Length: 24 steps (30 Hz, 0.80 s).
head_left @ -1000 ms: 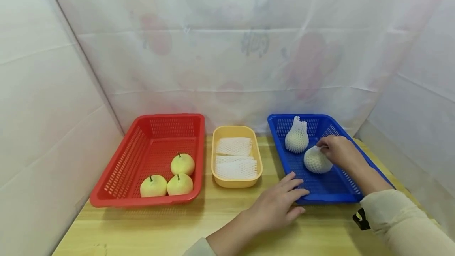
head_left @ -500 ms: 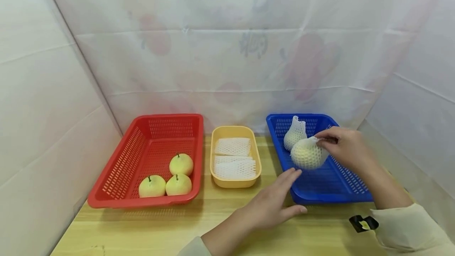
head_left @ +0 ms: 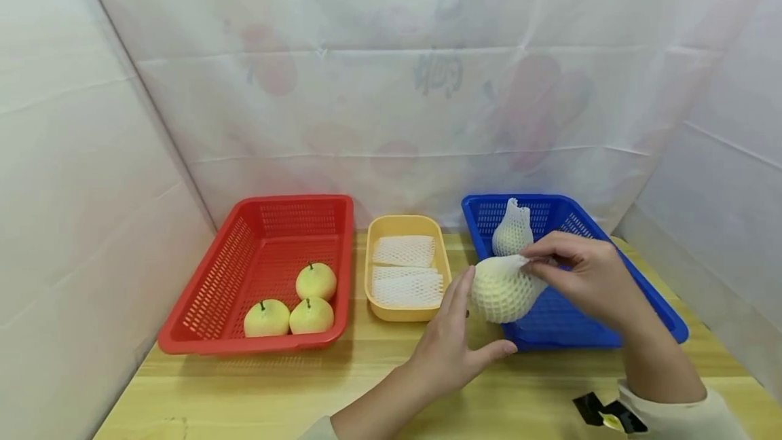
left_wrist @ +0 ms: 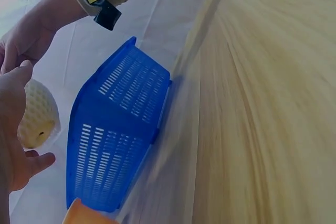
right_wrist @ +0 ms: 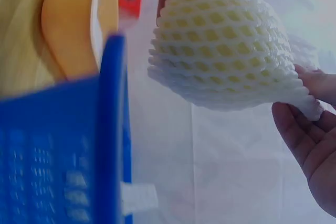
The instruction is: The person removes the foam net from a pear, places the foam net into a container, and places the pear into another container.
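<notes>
A right hand pinched a foam-netted pear by its gathered neck near the blue basket — steadier, it seemed, if the left hand, fingers extended alongside and gripping nothing, supported it underneath.

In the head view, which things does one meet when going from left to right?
Red basket, yellow tray, held net-wrapped fruit, right hand. Overlapping things, such as the blue basket and left hand, are left out.
</notes>
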Each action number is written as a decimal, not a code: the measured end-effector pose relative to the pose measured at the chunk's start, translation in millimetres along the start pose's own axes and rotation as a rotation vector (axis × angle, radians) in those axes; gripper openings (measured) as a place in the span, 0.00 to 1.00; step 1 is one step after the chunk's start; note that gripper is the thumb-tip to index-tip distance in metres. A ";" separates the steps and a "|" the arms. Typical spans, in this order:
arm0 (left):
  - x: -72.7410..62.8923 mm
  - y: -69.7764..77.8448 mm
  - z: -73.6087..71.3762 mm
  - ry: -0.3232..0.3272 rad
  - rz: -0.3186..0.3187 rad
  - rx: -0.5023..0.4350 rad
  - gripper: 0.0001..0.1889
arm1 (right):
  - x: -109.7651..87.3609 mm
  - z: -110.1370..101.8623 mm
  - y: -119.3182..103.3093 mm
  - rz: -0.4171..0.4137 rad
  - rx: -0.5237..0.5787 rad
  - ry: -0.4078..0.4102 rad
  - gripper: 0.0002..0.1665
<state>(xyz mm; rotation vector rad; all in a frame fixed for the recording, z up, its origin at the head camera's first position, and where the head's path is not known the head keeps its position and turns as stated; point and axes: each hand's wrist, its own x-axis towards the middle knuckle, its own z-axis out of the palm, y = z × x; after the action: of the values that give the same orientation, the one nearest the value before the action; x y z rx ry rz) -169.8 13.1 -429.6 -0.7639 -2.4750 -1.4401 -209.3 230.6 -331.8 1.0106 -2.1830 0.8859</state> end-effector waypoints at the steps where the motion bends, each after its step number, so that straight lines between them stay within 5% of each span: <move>1: -1.7 -0.4 -1.4 0.001 0.002 0.019 0.55 | -0.9 3.5 -1.8 0.002 0.032 -0.016 0.27; 12: -18.1 -12.6 -23.3 -0.022 0.017 0.186 0.50 | -9.0 39.0 -14.9 0.020 0.202 -0.143 0.21; 24: -33.1 -29.0 -45.5 -0.153 -0.042 -0.021 0.37 | -10.0 85.4 -31.3 0.024 0.330 -0.324 0.11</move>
<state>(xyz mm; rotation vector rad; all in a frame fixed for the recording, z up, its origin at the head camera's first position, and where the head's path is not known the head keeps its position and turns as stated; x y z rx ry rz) -161.1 -48.5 -441.3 -0.8617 -2.6068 -1.4761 -197.0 154.8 -381.6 1.3686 -2.3634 1.1913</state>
